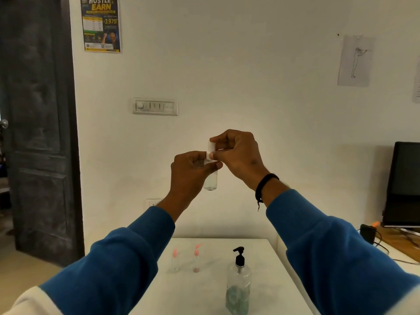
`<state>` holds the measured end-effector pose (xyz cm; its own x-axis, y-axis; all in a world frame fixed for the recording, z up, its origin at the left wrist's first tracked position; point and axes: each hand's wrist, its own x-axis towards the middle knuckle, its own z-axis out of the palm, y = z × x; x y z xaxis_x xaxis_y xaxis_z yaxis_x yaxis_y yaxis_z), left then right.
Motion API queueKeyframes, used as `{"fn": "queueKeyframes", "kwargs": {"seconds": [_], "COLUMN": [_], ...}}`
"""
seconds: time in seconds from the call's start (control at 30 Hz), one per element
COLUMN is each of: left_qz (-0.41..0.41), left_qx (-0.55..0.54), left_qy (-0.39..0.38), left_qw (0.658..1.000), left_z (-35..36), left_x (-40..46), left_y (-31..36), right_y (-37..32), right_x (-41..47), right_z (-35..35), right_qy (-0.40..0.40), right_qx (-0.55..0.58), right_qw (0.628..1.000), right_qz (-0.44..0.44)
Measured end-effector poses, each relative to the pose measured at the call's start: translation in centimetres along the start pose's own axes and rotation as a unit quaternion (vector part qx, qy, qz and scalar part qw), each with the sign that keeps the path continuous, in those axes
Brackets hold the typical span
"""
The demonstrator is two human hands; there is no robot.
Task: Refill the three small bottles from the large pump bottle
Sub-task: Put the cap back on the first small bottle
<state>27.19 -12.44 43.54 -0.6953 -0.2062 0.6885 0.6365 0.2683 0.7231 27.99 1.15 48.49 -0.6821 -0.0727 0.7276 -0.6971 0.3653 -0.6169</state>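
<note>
Clear small bottle is up in the air over the white table, left hand gripping its body, right hand pinching its white cap, bottle's neck mostly hidden by fingers.

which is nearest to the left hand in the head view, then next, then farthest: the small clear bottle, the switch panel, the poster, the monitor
1. small clear bottle: gripped in the left hand, with the right hand at its white cap.
2. switch panel: on the wall, above the hands.
3. poster: top left, beside the door.
4. monitor: far right edge.
</note>
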Motion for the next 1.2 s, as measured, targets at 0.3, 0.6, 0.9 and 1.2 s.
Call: {"fn": "queueKeyframes", "kwargs": {"seconds": [0.3, 0.6, 0.9, 1.2], "left_qz": [-0.003, -0.059, -0.115, -0.198], "left_qx": [0.073, 0.135, 0.172, 0.163], "left_qy": [-0.028, -0.043, -0.050, -0.076], "left_qw": [0.997, 0.988, 0.977, 0.964], "left_z": [2.4, 5.2, 9.3, 14.0], "left_x": [-2.1, -6.9, -11.2, -12.9], "left_y": [-7.0, -20.9, -39.5, -50.3], "right_y": [7.1, 21.7, 37.0, 46.2], "right_x": [-2.5, -7.7, -15.5, -17.1], "right_z": [2.1, 10.0, 21.0, 25.6], "right_qy": [-0.015, 0.011, 0.045, 0.143], "right_qx": [0.011, 0.017, 0.004, 0.016], "right_qw": [0.998, 0.990, 0.942, 0.874], "right_qz": [0.056, 0.140, 0.333, 0.464]}}
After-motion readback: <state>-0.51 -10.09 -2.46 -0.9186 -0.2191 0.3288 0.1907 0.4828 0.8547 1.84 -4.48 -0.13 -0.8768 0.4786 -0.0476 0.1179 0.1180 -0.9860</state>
